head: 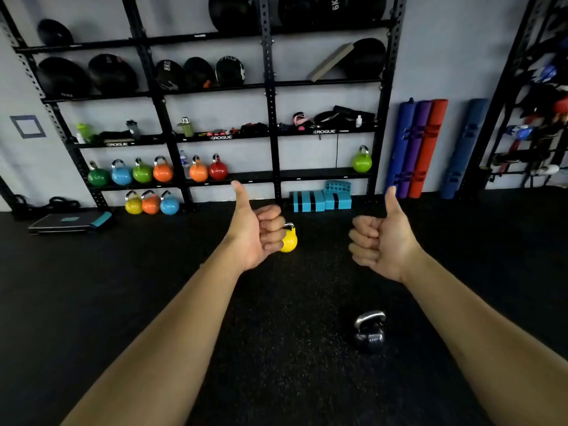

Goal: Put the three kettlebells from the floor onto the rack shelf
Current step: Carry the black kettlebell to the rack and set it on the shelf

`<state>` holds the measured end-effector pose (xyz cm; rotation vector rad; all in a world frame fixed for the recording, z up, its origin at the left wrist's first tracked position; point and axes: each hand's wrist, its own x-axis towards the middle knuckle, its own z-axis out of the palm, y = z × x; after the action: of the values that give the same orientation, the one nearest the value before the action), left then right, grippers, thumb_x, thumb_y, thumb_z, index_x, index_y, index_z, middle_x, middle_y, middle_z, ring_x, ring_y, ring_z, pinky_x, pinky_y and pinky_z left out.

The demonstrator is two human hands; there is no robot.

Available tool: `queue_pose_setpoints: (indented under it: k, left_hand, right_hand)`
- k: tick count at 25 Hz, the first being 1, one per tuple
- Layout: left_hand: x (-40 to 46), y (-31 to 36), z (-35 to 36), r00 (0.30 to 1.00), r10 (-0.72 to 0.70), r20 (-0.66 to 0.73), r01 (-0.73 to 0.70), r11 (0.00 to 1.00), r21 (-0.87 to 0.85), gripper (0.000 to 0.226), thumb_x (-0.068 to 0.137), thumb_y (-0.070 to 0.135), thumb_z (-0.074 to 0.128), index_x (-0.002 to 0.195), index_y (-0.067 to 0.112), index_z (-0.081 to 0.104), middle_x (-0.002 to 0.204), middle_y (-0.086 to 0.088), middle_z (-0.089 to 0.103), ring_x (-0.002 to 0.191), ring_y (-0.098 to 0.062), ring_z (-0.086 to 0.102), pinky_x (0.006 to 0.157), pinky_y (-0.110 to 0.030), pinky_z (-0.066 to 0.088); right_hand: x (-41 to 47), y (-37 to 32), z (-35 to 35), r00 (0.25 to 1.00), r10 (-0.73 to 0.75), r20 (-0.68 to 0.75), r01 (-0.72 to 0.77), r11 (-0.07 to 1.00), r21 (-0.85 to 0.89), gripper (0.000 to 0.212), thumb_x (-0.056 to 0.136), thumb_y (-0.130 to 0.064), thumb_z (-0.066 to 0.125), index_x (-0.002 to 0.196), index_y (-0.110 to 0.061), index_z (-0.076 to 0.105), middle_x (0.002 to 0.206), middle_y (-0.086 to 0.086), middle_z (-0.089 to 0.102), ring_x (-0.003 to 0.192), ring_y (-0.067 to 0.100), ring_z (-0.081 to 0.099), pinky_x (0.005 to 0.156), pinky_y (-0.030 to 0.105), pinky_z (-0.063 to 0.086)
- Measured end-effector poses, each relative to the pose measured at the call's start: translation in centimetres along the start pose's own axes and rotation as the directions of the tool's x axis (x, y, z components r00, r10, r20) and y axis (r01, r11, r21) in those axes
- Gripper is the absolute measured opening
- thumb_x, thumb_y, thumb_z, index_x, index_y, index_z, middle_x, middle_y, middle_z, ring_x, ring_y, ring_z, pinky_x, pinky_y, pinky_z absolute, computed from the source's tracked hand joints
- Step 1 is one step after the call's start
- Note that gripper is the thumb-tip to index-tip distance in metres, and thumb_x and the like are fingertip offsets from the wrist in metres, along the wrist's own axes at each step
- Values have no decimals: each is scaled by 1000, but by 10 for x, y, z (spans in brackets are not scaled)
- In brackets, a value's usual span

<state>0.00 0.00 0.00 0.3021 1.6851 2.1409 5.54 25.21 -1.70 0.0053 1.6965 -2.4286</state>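
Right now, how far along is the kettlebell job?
Nothing clearly done. Both hands, left and right, are empty, thumbs up. A yellow kettlebell and a black kettlebell sit on the floor; a third isn't clearly identifiable. All lifting onto the rack shelf remains.

Two kettlebells on open floor (289, 239), seven on rack shelf (163, 170), three beneath (150, 203), four rolled mats (428, 146)

Two bare forearms are showing, w/ no sleeves reaching into view. Left hand (256, 233) & right hand (379, 238) are both bare: no gloves. Fingernails are looking short & plain where visible on the thumbs. Upper arms are lying out of frame.
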Motion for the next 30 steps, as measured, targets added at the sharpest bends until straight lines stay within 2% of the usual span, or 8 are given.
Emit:
queue_pose_setpoints:
  k: [6,8,10,13,15,18,21,30]
  left_hand:
    - [18,-7,-29,993,-113,19,114,992,-49,86,36,105,31,58,22,19,50,5,17,42,-15,13,36,-29,21]
    - [30,-5,-32,990,-141,30,140,990,13,85,39,105,30,56,23,21,51,6,19,42,-14,15,35,-28,22]
    - [45,-12,-31,992,-127,6,122,964,236,81,48,104,26,54,23,28,51,6,24,42,-13,20,36,-25,24]
    - [88,-40,-20,998,-23,-58,55,770,635,67,76,86,35,67,22,52,60,6,50,49,-11,44,43,-26,37]
    - [130,-67,-9,999,42,-16,-11,581,814,36,89,60,52,85,25,60,78,4,64,64,-12,59,54,-30,49]
    - [200,-114,8,992,10,122,-118,339,933,14,88,41,63,94,28,61,88,7,66,80,-12,63,75,-39,56]
    - [289,-177,36,977,-76,201,-177,245,953,18,86,37,66,99,26,60,95,8,64,87,-11,61,82,-41,54]
    - [499,-429,74,942,-311,124,-92,115,989,49,81,38,69,125,25,52,126,0,57,114,-22,56,99,-43,42]
  right_hand:
    - [20,8,4,998,70,8,-70,996,-56,86,51,-101,34,56,-17,19,53,2,14,46,20,8,45,36,9]
    - [29,8,5,998,63,-29,-66,992,-103,85,54,-100,36,55,-16,22,52,1,18,45,20,11,43,33,11]
    - [38,12,-1,994,11,-106,-47,940,-338,78,65,-92,42,54,-15,37,51,1,28,43,19,21,41,30,19]
    - [56,32,-30,974,-155,-167,-17,683,-731,36,84,-56,61,70,-23,63,60,-5,55,50,12,49,52,30,38]
    - [72,45,-67,966,-207,-156,-45,459,-887,8,83,-43,65,81,-35,66,76,-11,67,68,4,62,63,25,45]
    - [105,63,-137,968,-220,-121,-74,209,-975,8,81,-40,63,87,-39,60,80,-15,63,73,1,60,66,26,45]
    - [160,91,-227,976,-200,-85,-87,1,-996,18,80,-42,60,99,-40,57,87,-17,56,82,8,57,76,32,44]
    - [314,232,-468,977,85,-194,-181,-137,-974,45,83,-31,63,127,-28,54,125,0,63,114,23,57,96,42,43]
